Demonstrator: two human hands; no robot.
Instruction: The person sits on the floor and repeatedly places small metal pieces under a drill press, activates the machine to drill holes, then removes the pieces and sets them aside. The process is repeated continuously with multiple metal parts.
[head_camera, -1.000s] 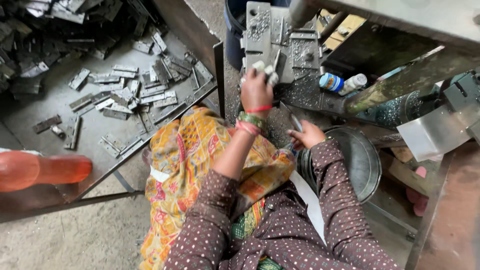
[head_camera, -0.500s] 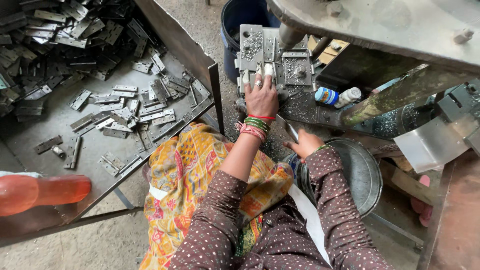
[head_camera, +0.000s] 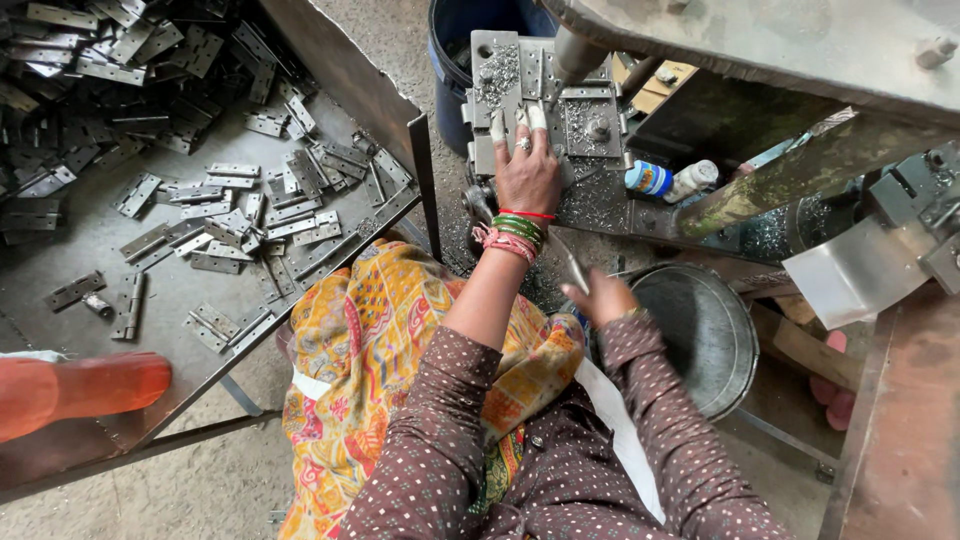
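Unmoved, left hand (head_camera: 527, 176) lies open on die plate (head_camera: 545, 100); right hand (head_camera: 598, 298) grips metal strip (head_camera: 568, 262) (blue-labelled bottle (head_camera: 672, 180) beside).

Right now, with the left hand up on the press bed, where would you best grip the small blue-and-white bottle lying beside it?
Grip the blue-and-white bottle around its middle, where blue meets white, coming down from above. It lies on its side on the metal bed, so both long flanks look exposed. The left hand is closest; the right hand sits lower, by the round pan.

Dusty concrete floor (head_camera: 190, 500), daylight
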